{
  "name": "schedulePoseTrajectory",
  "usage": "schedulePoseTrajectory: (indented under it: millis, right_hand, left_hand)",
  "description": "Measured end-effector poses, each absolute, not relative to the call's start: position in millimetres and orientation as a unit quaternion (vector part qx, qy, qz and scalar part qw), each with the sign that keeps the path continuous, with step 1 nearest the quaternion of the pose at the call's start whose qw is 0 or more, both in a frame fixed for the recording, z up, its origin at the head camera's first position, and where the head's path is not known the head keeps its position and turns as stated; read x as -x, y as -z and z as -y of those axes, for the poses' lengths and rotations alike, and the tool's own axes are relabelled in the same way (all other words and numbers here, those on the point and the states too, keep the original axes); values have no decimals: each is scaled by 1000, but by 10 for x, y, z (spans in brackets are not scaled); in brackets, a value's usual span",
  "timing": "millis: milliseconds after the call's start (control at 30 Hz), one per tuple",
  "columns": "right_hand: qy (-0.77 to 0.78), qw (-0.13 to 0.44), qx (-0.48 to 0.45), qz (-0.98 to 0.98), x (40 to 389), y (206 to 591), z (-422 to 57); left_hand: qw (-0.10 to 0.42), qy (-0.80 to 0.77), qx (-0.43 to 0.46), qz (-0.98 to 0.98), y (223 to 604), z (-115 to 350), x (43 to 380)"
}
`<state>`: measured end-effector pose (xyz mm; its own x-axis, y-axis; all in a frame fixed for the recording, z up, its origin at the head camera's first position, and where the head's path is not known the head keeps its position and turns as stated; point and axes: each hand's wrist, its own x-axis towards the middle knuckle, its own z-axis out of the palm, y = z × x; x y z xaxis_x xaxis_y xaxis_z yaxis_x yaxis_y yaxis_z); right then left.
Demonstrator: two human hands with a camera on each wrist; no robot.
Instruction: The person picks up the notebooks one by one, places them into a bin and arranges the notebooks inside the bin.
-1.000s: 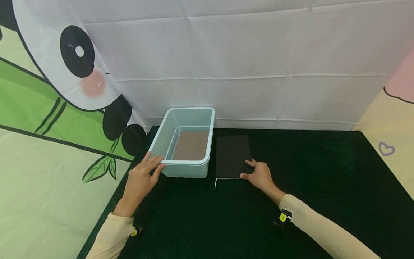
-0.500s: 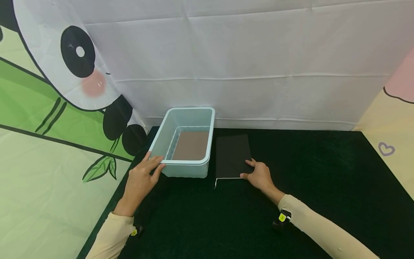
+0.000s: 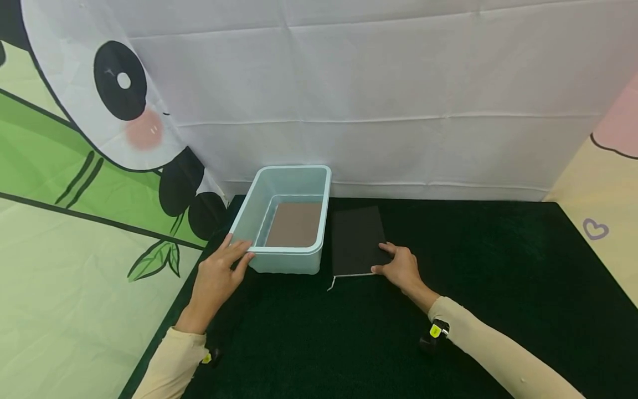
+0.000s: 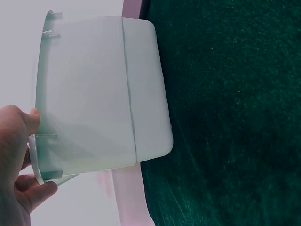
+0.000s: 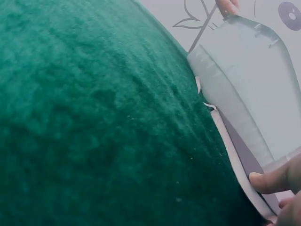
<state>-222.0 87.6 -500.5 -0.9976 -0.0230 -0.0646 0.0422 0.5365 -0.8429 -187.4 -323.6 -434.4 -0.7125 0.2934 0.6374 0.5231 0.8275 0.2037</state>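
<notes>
A pale blue plastic bin (image 3: 284, 261) stands at the back left of the table. My left hand (image 3: 216, 277) holds its near left corner, the thumb and fingers on the rim; the left wrist view shows the hand (image 4: 16, 155) gripping that corner of the bin (image 4: 89, 94). Just right of the bin lies a black notebook (image 3: 356, 241) with white page edges and a thin white ribbon (image 3: 331, 284) trailing from its near edge. My right hand (image 3: 399, 269) grips the notebook's near right corner. In the right wrist view, its thumb (image 5: 270, 181) lies on the notebook's edge.
A dark green cloth (image 3: 299, 338) covers the table. Behind it hangs a pale printed curtain (image 3: 374, 83) with a panda face at the left. A flat brownish area (image 3: 294, 224) shows at the bin's bottom. Small dark devices sit on both wrists.
The notebook has turned slightly, its far edge shifting left, and its ribbon has swung left. My right hand has shifted slightly with it. My left hand and the bin stay in place.
</notes>
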Motion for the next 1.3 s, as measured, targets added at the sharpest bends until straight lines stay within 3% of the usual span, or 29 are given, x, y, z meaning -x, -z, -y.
schedulePoseTrajectory:
  millis: [733, 1300]
  right_hand:
    - [607, 205, -20, -767, 2501, 4675, -1124]
    - [771, 197, -63, -603, 2273, 4408, -1454]
  left_hand:
    - [302, 184, 228, 907, 4325, 3250, 1862]
    - [314, 186, 230, 902, 4360, 3253, 1870]
